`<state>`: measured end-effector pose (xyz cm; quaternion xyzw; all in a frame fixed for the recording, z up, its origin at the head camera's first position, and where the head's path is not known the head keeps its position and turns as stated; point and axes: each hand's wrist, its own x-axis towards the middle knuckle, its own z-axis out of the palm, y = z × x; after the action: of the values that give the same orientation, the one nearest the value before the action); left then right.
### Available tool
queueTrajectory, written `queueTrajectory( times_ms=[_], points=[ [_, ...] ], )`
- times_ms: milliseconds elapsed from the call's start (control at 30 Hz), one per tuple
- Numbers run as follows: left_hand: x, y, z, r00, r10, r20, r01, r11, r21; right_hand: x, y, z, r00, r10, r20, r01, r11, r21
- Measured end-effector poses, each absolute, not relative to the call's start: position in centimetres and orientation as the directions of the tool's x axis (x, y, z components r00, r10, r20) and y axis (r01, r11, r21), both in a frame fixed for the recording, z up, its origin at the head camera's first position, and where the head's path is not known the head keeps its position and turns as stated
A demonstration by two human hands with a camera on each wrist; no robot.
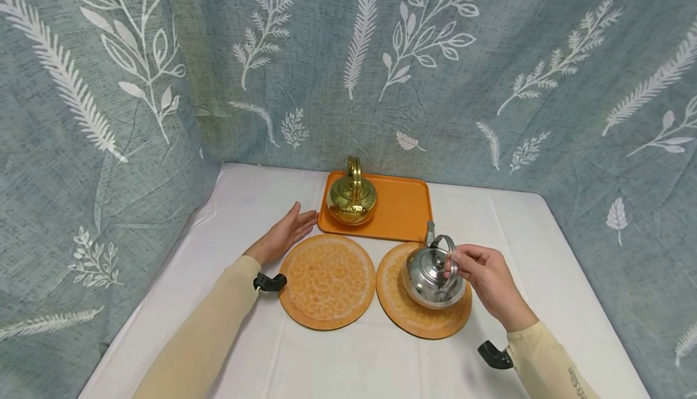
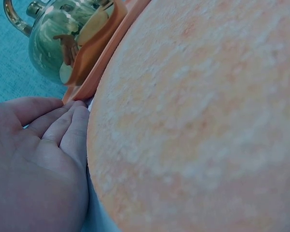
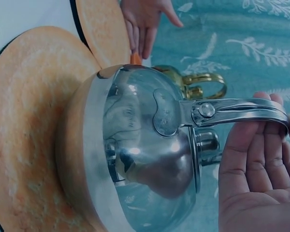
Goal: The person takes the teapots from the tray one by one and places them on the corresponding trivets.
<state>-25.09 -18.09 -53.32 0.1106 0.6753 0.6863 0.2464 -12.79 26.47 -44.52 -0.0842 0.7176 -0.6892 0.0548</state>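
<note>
A silver kettle (image 1: 434,278) is over the right round mat (image 1: 394,308), its spout toward the orange tray. My right hand (image 1: 490,278) holds its arched handle (image 3: 246,110), fingers curled under the metal band in the right wrist view. Whether its base touches the mat I cannot tell. My left hand (image 1: 287,232) lies beside the orange tray (image 1: 403,208) with straight fingers, the tips at the tray's near left corner. On the tray's left part stands a gold kettle (image 1: 351,199), also partly seen in the left wrist view.
A second round mat (image 1: 328,281) lies between my left forearm and the silver kettle, close to the right mat. White cloth (image 1: 337,362) covers the table. Patterned curtains (image 1: 327,54) rise behind the table and along both sides.
</note>
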Motion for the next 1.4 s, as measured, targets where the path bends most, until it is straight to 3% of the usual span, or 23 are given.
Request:
queueTrajectory(
  times_ms=[700, 1067, 1400],
  points=[
    [-25.1, -17.9, -53.5, -0.857, 0.482, -0.184, -0.206, 0.007, 0.978, -12.5, 26.3, -44.9, -0.974, -0.226, 0.028, -0.036, 0.032, -0.999],
    [-25.2, -17.7, -53.3, -0.861, 0.47, -0.195, -0.216, 0.009, 0.976, -13.1, 26.9, -43.8, -0.998, -0.049, 0.03, -0.038, 0.168, -0.985],
    [-25.1, -17.9, -53.2, -0.859, 0.476, -0.187, -0.206, 0.013, 0.978, -14.4, 27.6, -41.2, -0.997, -0.041, 0.068, -0.074, 0.184, -0.98]
  ],
)
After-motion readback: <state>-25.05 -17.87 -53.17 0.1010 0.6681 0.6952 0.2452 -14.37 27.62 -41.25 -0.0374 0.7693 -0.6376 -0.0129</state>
